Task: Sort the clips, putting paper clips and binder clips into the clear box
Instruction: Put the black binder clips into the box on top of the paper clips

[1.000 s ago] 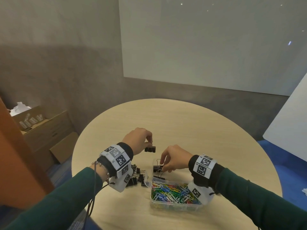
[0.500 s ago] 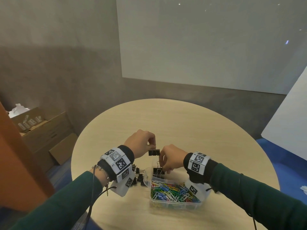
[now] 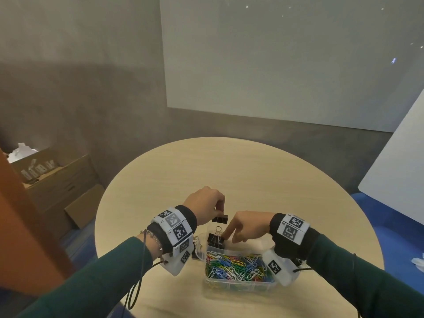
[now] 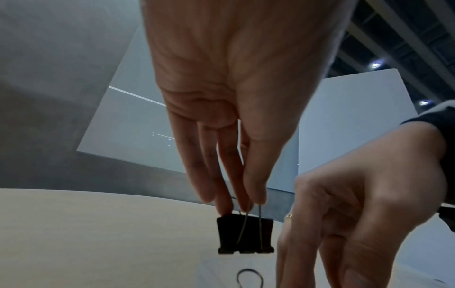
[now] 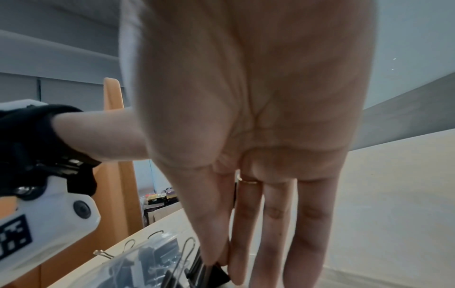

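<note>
My left hand (image 3: 219,211) (image 4: 248,204) pinches the wire handle of a black binder clip (image 3: 220,219) (image 4: 246,233), which hangs just above the far end of the clear box (image 3: 238,288). In the right wrist view, thumb and forefinger of my right hand (image 3: 226,235) (image 5: 221,263) pinch another black binder clip (image 5: 219,274). That clip sits among the binder clips (image 3: 215,241) (image 5: 152,259) in the box's far compartment. The near compartment is full of coloured paper clips (image 3: 236,266).
The box stands near the front of a round wooden table (image 3: 229,171). A few loose binder clips (image 3: 195,252) lie left of the box, mostly hidden by my left wrist. Cardboard boxes (image 3: 57,175) sit on the floor at left, and a white panel (image 3: 401,168) leans at right.
My left hand has carried its binder clip right and down, closer to the box. My right hand's fingers have stretched down onto the clips in the far compartment.
</note>
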